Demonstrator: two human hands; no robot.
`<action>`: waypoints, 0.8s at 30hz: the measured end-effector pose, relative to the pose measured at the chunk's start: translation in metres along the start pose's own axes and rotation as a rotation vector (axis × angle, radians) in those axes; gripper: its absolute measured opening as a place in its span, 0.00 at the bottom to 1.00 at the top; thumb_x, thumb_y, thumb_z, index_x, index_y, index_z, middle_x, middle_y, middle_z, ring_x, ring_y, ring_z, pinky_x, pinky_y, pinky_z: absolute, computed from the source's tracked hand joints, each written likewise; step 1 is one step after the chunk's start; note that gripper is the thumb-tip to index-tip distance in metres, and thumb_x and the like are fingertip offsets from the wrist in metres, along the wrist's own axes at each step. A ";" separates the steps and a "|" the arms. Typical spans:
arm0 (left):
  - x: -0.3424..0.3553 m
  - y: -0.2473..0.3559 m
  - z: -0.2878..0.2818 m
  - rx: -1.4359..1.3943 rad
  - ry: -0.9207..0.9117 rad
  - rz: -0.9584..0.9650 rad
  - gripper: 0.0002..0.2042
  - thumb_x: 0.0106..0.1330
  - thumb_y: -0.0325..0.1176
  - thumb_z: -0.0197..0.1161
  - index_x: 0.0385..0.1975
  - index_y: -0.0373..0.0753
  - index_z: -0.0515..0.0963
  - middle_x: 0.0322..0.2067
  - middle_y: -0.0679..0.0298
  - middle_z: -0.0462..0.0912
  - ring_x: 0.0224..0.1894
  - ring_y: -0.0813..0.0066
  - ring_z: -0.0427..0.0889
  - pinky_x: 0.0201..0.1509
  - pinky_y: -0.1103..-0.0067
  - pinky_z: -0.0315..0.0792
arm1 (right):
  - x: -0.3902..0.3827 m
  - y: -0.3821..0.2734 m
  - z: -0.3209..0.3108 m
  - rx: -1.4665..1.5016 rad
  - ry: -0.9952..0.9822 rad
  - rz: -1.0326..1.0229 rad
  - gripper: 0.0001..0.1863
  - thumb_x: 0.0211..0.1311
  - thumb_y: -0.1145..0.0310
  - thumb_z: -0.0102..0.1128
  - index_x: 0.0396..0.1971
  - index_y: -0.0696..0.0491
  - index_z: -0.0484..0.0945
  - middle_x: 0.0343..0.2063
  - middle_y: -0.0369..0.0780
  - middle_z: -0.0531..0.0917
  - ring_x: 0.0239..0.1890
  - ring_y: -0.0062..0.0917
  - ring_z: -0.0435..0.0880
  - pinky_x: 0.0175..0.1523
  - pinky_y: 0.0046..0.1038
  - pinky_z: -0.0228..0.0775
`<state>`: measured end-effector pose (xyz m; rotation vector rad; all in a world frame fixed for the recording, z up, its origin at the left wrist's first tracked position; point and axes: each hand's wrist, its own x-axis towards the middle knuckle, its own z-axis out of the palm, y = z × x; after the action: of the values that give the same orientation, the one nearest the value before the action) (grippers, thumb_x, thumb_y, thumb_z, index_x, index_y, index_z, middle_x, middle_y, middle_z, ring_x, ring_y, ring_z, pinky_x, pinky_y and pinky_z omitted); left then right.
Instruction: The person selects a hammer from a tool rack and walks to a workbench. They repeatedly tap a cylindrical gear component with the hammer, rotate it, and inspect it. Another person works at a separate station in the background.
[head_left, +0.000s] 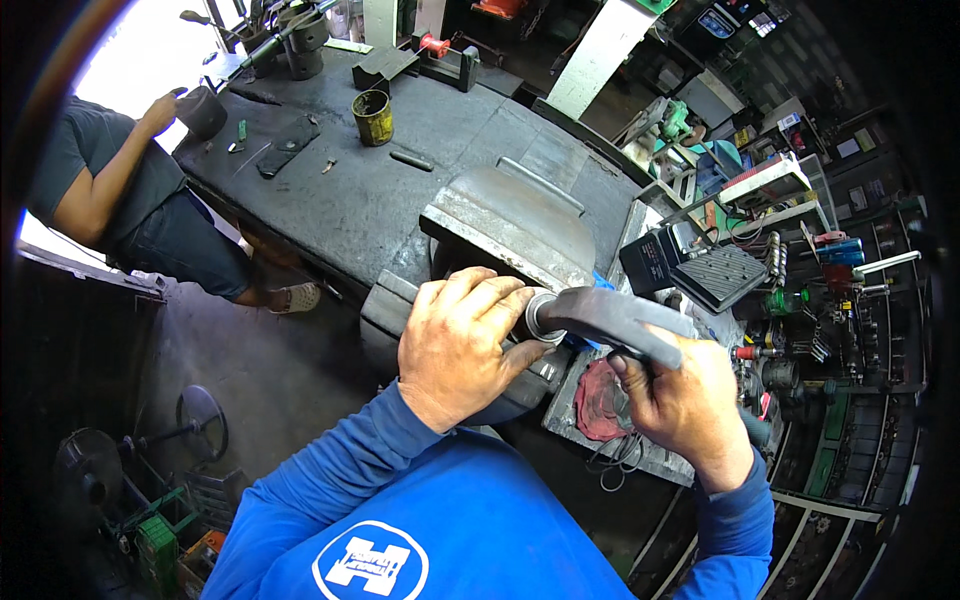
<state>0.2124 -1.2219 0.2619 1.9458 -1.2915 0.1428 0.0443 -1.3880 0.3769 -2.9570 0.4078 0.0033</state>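
My left hand (460,345) is closed on a short silver metal ring (541,316), thumb and fingers pinching its sides against the near side of a large bench vise (515,240). In my right hand (690,405) is a hammer, its long, curved dark head (615,315) pointing left. The head's left end overlaps the ring; whether they touch I cannot tell. My right fingers wrap round the handle, which is mostly hidden behind the hand and head.
A dark metal workbench (465,150) carries a yellow cup (373,118) and a black pouch (288,147). Right of the vise lie a black case (655,262) and a red rag (602,402). At left, a co-worker (125,170) holds a dark cylinder (203,112).
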 end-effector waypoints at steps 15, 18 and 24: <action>0.000 0.000 0.001 -0.016 -0.004 -0.001 0.27 0.52 0.48 0.80 0.50 0.42 0.87 0.50 0.65 0.89 0.59 0.59 0.83 0.61 0.64 0.72 | 0.013 0.012 0.002 -0.081 0.168 -0.019 0.14 0.71 0.57 0.65 0.47 0.50 0.84 0.27 0.47 0.86 0.26 0.46 0.87 0.31 0.43 0.79; -0.001 0.000 0.001 0.001 -0.012 -0.012 0.27 0.51 0.47 0.81 0.51 0.41 0.87 0.51 0.65 0.89 0.59 0.60 0.83 0.62 0.64 0.73 | 0.015 0.007 0.005 0.043 0.035 -0.080 0.13 0.71 0.58 0.66 0.46 0.50 0.85 0.27 0.46 0.86 0.26 0.45 0.87 0.30 0.42 0.78; 0.000 -0.001 0.000 0.007 -0.015 -0.001 0.28 0.50 0.45 0.81 0.51 0.40 0.87 0.52 0.65 0.88 0.60 0.60 0.82 0.62 0.64 0.73 | -0.007 0.001 0.001 -0.008 -0.011 -0.072 0.11 0.67 0.60 0.69 0.38 0.52 0.87 0.27 0.45 0.87 0.24 0.44 0.87 0.30 0.40 0.79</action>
<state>0.2127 -1.2215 0.2614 1.9568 -1.3014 0.1320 0.0370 -1.3869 0.3756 -2.9761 0.3006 0.0125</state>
